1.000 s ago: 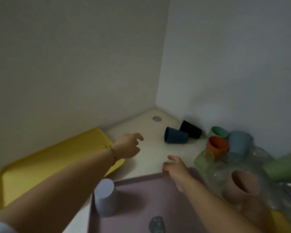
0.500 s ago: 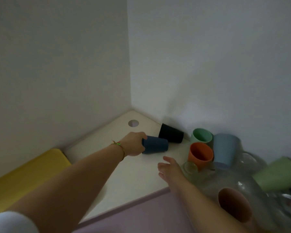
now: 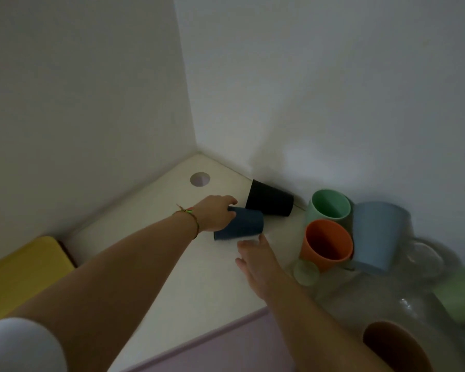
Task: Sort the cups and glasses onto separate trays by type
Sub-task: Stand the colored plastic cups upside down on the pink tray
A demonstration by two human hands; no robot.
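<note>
A dark blue cup lies on its side on the white table, and my left hand grips its rim end. Just behind it a black cup lies against the wall. My right hand hovers open just below the blue cup, fingers relaxed, holding nothing. To the right sit a mint green cup, an orange cup, a light blue cup and a brown cup. A small greenish glass and several clear glasses lie among them, blurred.
A yellow tray lies at the left and a purple tray at the bottom edge. A round hole is cut in the table near the wall corner. Two walls close off the back. A light green object is at the far right.
My left hand reached forward from over the yellow tray to the dark blue cup and took hold of it. My right hand moved forward off the purple tray. The view shifted right.
</note>
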